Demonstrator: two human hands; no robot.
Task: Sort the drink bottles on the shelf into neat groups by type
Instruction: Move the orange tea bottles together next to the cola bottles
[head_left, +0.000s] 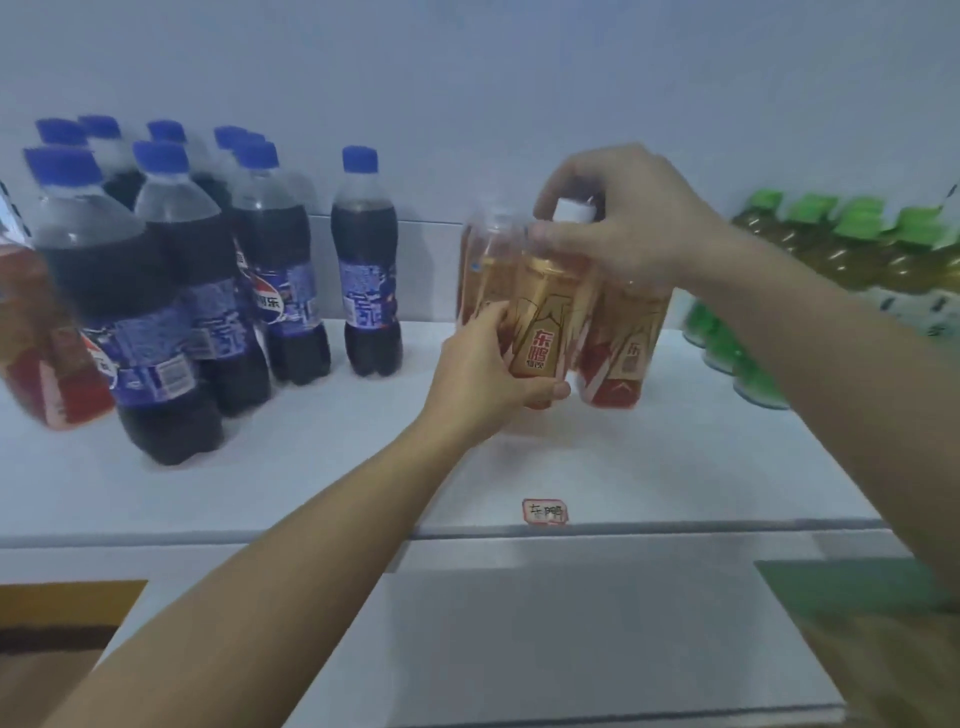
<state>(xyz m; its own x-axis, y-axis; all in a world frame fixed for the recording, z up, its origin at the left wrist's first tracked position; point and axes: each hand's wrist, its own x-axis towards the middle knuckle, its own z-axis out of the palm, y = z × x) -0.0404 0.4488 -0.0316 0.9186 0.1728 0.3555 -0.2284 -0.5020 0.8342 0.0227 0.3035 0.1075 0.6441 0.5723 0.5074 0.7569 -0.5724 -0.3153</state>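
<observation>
Several golden energy-drink bottles with white caps stand clustered at the shelf's middle. My left hand (483, 374) grips the lower body of the front golden bottle (545, 317). My right hand (628, 223) holds that cluster from above, fingers curled around the white cap (571, 209) and the neck beside it. Another golden bottle (623, 353) stands just right of it, partly hidden by my right wrist. Several cola bottles (171, 291) with blue caps are grouped at the left, and a lone cola bottle (369, 270) stands apart nearer the middle.
Green-capped tea bottles (852, 249) line the right side of the white shelf (311, 467). A red-labelled bottle (47, 332) stands at the far left edge. A small red-bordered label (544, 512) sits on the shelf's front lip.
</observation>
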